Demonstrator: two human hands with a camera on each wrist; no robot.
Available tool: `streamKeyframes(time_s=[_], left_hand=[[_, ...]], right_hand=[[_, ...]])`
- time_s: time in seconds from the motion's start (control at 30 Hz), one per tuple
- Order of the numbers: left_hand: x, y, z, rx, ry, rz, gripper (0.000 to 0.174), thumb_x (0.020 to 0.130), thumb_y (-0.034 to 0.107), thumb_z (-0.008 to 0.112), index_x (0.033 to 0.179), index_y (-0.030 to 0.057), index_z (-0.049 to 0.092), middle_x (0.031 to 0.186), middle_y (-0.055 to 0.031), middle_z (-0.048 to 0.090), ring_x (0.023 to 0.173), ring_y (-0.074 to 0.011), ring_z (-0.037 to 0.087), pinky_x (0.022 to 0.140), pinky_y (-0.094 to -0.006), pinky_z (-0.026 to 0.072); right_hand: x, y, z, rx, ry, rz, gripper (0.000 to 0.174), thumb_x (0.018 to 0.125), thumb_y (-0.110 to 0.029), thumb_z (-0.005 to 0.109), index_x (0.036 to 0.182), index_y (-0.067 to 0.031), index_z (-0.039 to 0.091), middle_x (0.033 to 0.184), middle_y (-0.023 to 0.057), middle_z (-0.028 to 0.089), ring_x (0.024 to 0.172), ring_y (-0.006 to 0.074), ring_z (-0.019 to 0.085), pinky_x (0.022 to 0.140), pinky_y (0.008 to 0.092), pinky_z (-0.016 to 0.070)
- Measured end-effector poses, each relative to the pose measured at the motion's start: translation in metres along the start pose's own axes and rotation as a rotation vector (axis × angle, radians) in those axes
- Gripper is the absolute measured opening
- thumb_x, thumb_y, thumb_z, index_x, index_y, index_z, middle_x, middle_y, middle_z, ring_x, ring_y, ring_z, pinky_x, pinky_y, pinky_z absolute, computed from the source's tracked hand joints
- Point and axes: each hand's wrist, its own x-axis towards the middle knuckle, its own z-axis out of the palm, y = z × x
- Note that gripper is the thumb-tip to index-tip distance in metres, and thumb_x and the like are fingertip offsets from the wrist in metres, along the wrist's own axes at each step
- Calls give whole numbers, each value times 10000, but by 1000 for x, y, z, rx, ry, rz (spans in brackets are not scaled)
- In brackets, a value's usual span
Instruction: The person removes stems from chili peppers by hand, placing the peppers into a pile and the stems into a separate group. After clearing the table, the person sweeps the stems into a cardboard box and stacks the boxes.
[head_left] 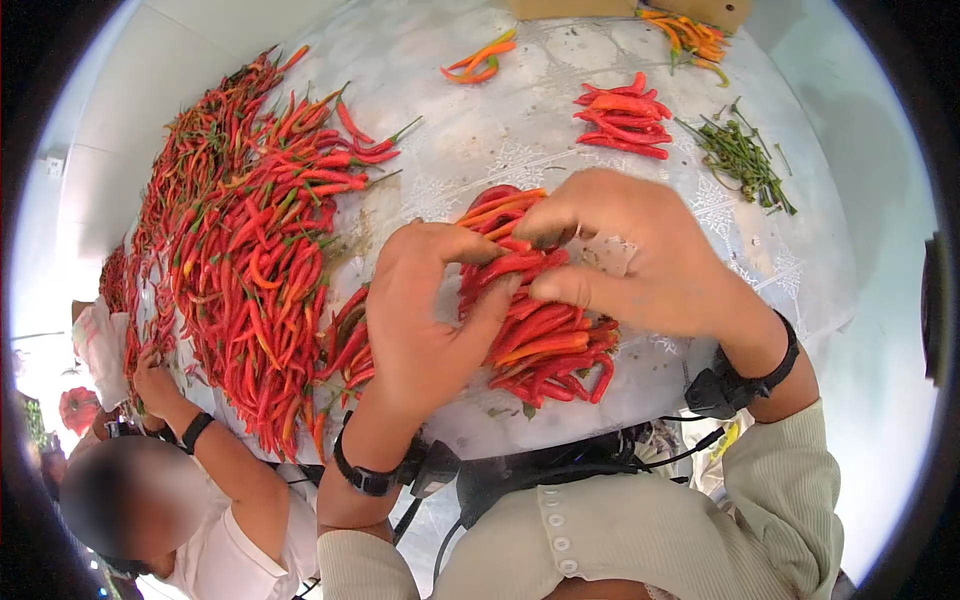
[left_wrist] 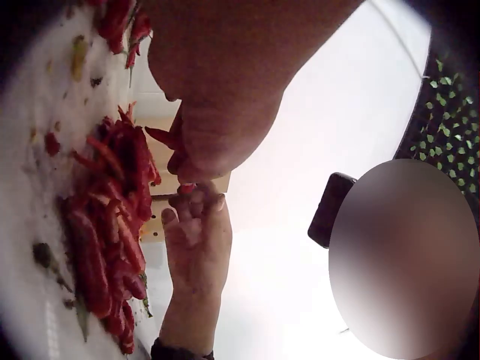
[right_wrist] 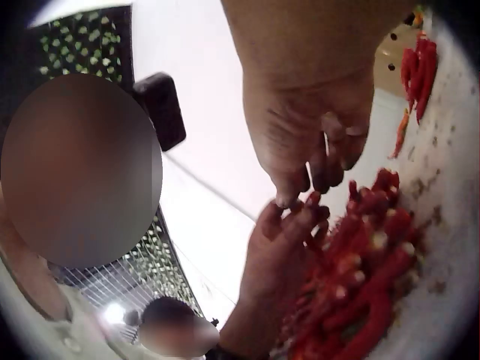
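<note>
Both hands meet over a heap of stemless red chili peppers (head_left: 545, 345) in the head view. My left hand (head_left: 420, 310) holds a red chili pepper between thumb and fingers; its pointed end (left_wrist: 161, 138) sticks out past the fingers in the left wrist view. My right hand (head_left: 645, 255) comes in from the right, its bent fingers right at the left fingertips. A small red end (right_wrist: 313, 199) of the pepper appears between the two hands in the right wrist view. Whether the right fingers pinch it I cannot tell.
A large pile of red chilies with stems (head_left: 260, 270) covers the table's left side. Farther back lie a small red chili bunch (head_left: 625, 118), orange chilies (head_left: 480, 58) and green stems (head_left: 745, 160). Another person's hand (head_left: 155, 385) reaches to the pile at left.
</note>
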Motion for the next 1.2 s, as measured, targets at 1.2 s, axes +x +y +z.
streamKeyframes(time_s=[1.2], left_hand=[[-5,-19,-80,788,-341,-374,183,724,50,730,893,21,669,893,-148,587,918,-367,578,816,-456,443]], right_hand=[[1,8,12,-394,156,-67,143,778,-28,721,909,-40,666,874,111,652,829,296,616,733,379,493]])
